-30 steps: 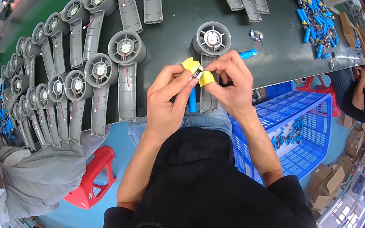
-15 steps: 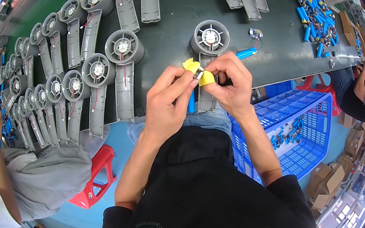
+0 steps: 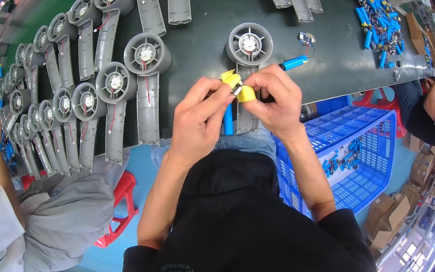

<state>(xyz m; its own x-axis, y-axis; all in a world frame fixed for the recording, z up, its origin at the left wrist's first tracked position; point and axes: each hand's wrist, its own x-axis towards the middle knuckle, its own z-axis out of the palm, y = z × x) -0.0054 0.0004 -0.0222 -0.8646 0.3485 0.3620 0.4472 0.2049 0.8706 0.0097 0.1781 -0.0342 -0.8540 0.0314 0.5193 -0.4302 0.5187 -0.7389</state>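
My left hand (image 3: 198, 117) pinches a small circuit board (image 3: 237, 88) with yellow tape on it. The fingers of my right hand (image 3: 278, 98) are closed on a yellow tape flap (image 3: 245, 94) at the board's right side. Below the board a blue battery cell (image 3: 228, 120) hangs beside my left fingertips; its link to the board is hidden. Just beyond my hands lies a grey fan housing (image 3: 249, 44), and its open handle shell (image 3: 244, 123) runs toward me beneath them.
Rows of similar grey fan housings (image 3: 116, 82) cover the table's left. On the right lie a blue cell (image 3: 294, 63) wired to a board (image 3: 306, 39) and a heap of blue cells (image 3: 377, 19). A blue crate (image 3: 373, 192) stands below the edge. Co-workers sit on both sides.
My hands keep nearly the same grip, with the tape shifted only slightly. At the left, the co-worker's arms and body have moved. The whole view has shifted a little.
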